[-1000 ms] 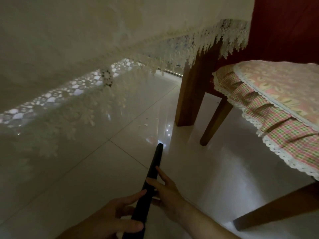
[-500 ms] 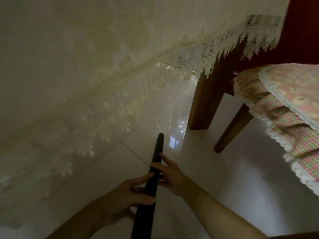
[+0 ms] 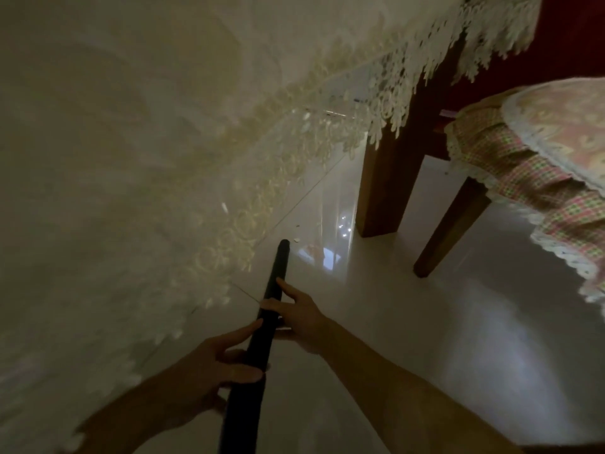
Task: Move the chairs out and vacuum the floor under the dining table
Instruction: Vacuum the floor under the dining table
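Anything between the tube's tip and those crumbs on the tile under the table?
Nothing visible. The black tube ends close beside the crumbs on bare tile. The lace tablecloth hangs left of that line, and the table leg stands to its right.

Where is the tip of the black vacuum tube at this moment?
In the head view, the black vacuum tube ends just below centre, beside pale crumbs on the floor, left of the wooden table leg.
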### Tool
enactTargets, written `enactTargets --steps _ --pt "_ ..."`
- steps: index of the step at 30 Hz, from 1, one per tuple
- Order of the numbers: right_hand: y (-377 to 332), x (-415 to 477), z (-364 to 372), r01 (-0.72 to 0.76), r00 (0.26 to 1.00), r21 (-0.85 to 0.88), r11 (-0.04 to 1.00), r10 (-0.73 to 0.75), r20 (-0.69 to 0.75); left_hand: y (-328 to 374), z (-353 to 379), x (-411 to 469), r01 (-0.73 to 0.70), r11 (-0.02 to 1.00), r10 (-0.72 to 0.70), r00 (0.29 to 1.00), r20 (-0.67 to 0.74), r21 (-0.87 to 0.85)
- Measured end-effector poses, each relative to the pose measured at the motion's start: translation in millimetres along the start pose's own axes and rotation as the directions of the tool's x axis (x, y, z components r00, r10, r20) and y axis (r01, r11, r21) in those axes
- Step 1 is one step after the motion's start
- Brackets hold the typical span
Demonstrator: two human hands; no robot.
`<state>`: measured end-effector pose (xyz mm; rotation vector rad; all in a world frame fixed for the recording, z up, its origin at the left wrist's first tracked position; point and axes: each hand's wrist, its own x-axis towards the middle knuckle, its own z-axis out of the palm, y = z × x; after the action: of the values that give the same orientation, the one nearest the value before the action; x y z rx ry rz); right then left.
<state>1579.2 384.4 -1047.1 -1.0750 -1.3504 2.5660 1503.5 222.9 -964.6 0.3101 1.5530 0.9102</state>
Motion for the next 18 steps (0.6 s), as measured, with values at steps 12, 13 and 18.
enactTargets --steps 12,13,18 --pt "7 28 -22 0.08 0.996 0.106 0.991 -0.075 -0.051 -5 -6 34 -0.085 0.992 0.094 0.991 0.1 -0.093" --pt "6 30 -23 0.085 0.996 0.112 0.99 -0.08 -0.051 -4 -6 36 -0.092 0.991 0.101 0.991 0.093 -0.093" --pt "-8 39 -20 0.097 0.995 0.108 0.989 -0.093 -0.042 7 -11 44 -0.139 0.985 0.146 0.987 0.06 -0.101"
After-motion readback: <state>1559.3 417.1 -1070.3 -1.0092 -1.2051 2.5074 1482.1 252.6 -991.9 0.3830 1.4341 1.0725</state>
